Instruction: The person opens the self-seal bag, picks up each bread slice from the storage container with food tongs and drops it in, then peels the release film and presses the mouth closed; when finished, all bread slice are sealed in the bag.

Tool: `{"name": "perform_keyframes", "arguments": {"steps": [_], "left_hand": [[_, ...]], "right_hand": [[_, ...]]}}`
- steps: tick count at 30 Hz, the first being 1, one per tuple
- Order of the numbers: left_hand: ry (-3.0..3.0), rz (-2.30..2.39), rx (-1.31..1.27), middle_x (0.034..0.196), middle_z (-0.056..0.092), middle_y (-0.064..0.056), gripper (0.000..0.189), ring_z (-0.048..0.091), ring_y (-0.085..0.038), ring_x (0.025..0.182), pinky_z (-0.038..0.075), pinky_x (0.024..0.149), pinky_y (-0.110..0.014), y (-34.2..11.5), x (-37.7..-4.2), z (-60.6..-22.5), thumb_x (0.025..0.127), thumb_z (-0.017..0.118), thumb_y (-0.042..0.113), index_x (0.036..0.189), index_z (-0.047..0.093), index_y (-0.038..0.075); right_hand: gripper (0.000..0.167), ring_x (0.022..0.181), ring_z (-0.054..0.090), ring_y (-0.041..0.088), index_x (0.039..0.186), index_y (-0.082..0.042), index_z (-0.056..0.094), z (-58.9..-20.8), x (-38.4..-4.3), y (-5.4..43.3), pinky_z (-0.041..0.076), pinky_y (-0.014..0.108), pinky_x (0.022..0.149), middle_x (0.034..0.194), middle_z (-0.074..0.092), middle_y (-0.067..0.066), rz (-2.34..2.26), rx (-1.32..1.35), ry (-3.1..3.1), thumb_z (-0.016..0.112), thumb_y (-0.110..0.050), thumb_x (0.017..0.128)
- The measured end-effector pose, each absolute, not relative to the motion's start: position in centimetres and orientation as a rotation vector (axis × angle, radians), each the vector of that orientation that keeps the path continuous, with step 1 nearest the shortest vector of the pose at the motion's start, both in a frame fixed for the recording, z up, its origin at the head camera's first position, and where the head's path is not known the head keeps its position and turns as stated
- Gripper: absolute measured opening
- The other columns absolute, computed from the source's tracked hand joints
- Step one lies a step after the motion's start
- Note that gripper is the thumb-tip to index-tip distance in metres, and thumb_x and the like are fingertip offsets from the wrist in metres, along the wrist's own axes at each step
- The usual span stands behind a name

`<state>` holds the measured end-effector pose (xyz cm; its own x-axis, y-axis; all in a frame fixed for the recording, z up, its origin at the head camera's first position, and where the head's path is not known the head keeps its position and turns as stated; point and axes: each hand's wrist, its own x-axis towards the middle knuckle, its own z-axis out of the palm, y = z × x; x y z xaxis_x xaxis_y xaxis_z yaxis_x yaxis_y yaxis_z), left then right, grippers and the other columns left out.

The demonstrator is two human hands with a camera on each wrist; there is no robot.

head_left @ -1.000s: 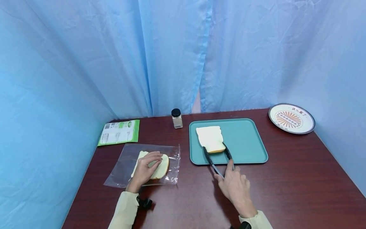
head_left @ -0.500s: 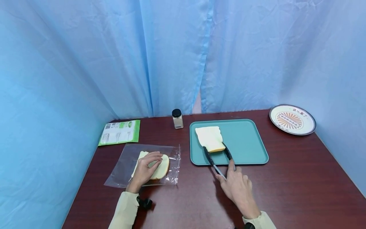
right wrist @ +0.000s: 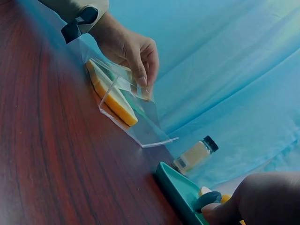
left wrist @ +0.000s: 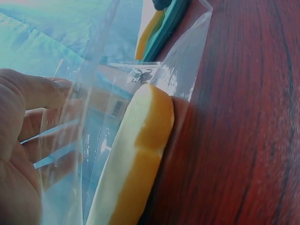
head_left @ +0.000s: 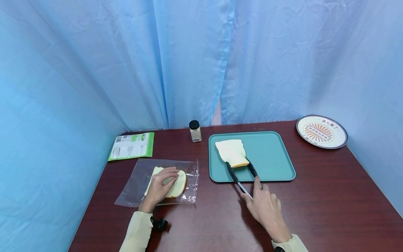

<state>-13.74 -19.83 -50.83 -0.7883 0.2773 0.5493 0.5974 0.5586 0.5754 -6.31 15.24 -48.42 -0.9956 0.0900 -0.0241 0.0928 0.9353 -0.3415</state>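
Note:
My left hand pinches the upper film of a clear plastic bag, raising it off a slice of bread inside. From the left wrist, the slice's brown crust shows through the film. My right hand grips black-tipped metal tongs, thumb on one arm and index finger along the other. The tong tips squeeze the near end of another bread slice, which lies over the left part of a teal tray. In the right wrist view, this hand hides most of that slice.
Behind, between bag and tray, stands a small black-capped jar. A green and white packet lies at the back left. The patterned plate sits at the back right corner, and blue curtains enclose the table.
The tong tips have drawn closer together, pinching the near end of the bread narrower. My right hand has shifted slightly right and back toward me. The left hand keeps its place.

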Motion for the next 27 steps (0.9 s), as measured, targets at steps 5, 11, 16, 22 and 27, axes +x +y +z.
{"name": "perform_keyframes", "arguments": {"steps": [5, 11, 16, 22, 27], "left_hand": [[-2.393, -1.104, -0.717, 0.104, 0.077, -0.015, 0.016, 0.071, -0.035, 0.105, 0.056, 0.093, -0.045, -19.9, -13.7, -50.9, 0.075, 0.079, -0.010, 0.088, 0.077, 0.000], [-2.383, -1.108, -0.727, 0.103, 0.077, -0.015, 0.016, 0.071, -0.034, 0.105, 0.056, 0.094, -0.043, -19.9, -13.8, -51.0, 0.075, 0.079, -0.010, 0.088, 0.077, 0.000], [-2.388, -1.106, -0.728, 0.104, 0.077, -0.015, 0.016, 0.071, -0.035, 0.105, 0.057, 0.093, -0.045, -20.0, -13.8, -51.0, 0.076, 0.078, -0.010, 0.089, 0.077, 0.000], [-2.420, -1.084, -0.712, 0.105, 0.077, -0.014, 0.014, 0.071, -0.032, 0.105, 0.057, 0.095, -0.041, -20.1, -13.8, -50.9, 0.078, 0.079, -0.007, 0.090, 0.078, 0.001], [-2.433, -1.071, -0.708, 0.106, 0.077, -0.014, 0.014, 0.071, -0.031, 0.106, 0.057, 0.094, -0.042, -20.1, -13.7, -50.9, 0.079, 0.078, -0.005, 0.090, 0.078, 0.002]], "right_hand": [[0.081, 0.066, 0.064, 0.043, 0.148, 0.006, 0.037, -48.6, -6.3, 15.4, 0.053, 0.052, 0.052, 0.114, 0.062, 0.034, -0.540, 0.146, 3.086, 0.068, -0.044, 0.092], [0.079, 0.061, 0.062, 0.040, 0.148, 0.004, 0.038, -48.7, -6.2, 15.6, 0.051, 0.049, 0.048, 0.112, 0.062, 0.032, -0.533, 0.113, 3.100, 0.068, -0.044, 0.093], [0.079, 0.064, 0.063, 0.042, 0.149, 0.002, 0.038, -48.7, -6.1, 16.0, 0.053, 0.051, 0.052, 0.115, 0.062, 0.032, -0.522, 0.081, 3.107, 0.067, -0.045, 0.093], [0.077, 0.067, 0.064, 0.045, 0.149, -0.001, 0.038, -49.2, -5.9, 16.7, 0.053, 0.054, 0.054, 0.114, 0.062, 0.031, -0.510, 0.043, 3.135, 0.067, -0.045, 0.093], [0.077, 0.064, 0.063, 0.044, 0.148, -0.001, 0.041, -49.5, -5.7, 17.3, 0.053, 0.055, 0.054, 0.112, 0.063, 0.030, -0.498, 0.008, 3.163, 0.070, -0.044, 0.091]]}}
